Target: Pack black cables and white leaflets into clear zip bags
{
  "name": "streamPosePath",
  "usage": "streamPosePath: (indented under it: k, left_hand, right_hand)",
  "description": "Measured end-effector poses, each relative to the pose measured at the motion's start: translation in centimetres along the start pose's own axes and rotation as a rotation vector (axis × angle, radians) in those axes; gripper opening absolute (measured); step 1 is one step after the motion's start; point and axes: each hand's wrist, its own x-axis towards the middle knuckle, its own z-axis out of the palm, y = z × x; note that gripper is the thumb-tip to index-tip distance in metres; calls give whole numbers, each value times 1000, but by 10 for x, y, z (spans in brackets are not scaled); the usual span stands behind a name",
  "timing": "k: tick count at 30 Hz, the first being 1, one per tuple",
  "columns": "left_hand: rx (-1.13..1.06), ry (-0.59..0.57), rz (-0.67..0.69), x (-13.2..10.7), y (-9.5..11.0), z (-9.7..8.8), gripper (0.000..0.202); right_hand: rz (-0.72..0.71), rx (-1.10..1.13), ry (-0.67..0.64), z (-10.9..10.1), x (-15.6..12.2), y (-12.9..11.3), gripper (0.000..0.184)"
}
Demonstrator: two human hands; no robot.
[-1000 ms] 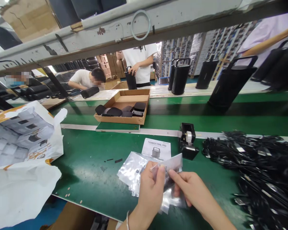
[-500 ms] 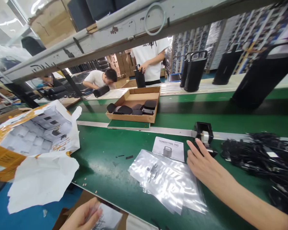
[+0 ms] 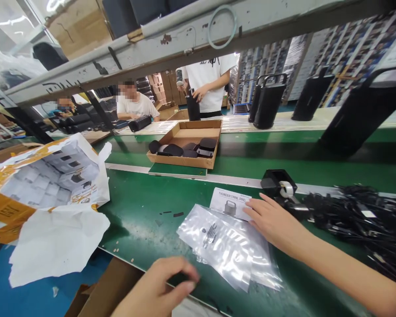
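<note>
My left hand (image 3: 166, 281) hovers over the near edge of the green work surface (image 3: 141, 229), fingers curved and thumb apart, with nothing in it. My right hand (image 3: 272, 220) is open, its outstretched fingers at the right edge of a printed leaflet (image 3: 229, 200) marked "Thunder Trail Pro"; whether they touch it I cannot tell. Clear plastic bags (image 3: 224, 251) lie in a loose pile below the leaflet and overlap its lower edge. Just beyond my right hand stands a black tape dispenser (image 3: 279, 182) with a roll of tape.
A torn paper package (image 3: 100, 189) filled with leaflets lies at left. Black cables (image 3: 356, 220) are heaped at right. Farther back are a cardboard tray (image 3: 181, 163) of black parts and several black speakers (image 3: 269, 103). Co-workers sit and stand opposite, beneath an overhead beam (image 3: 171, 42).
My left hand has let go of the small plastic-wrapped item and moved up and right. My right hand has shifted left from the tape dispenser to the leaflet. The dispenser has turned slightly.
</note>
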Motion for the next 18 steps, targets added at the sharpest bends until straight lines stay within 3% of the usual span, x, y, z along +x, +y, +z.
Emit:
streamPosePath:
  k: [1,2,5,10,18]
  left_hand:
    - [4,57,157,16,14,9,23]
    - [28,33,304,32,23,19,32]
    - [71,-73,474,65,31,57,52]
    - [11,-49,466,77,33,106,64]
    - [-7,-32,393,79,39,123,66]
  right_hand:
    - [31,13,-19,3,10,-5,30]
    - [56,25,-41,6,18,-8,31]
    - [107,64,-133,11,34,-11,25]
    - [131,84,-279,4,38,-9,22]
    - [102,26,-344,4,45,-23,26]
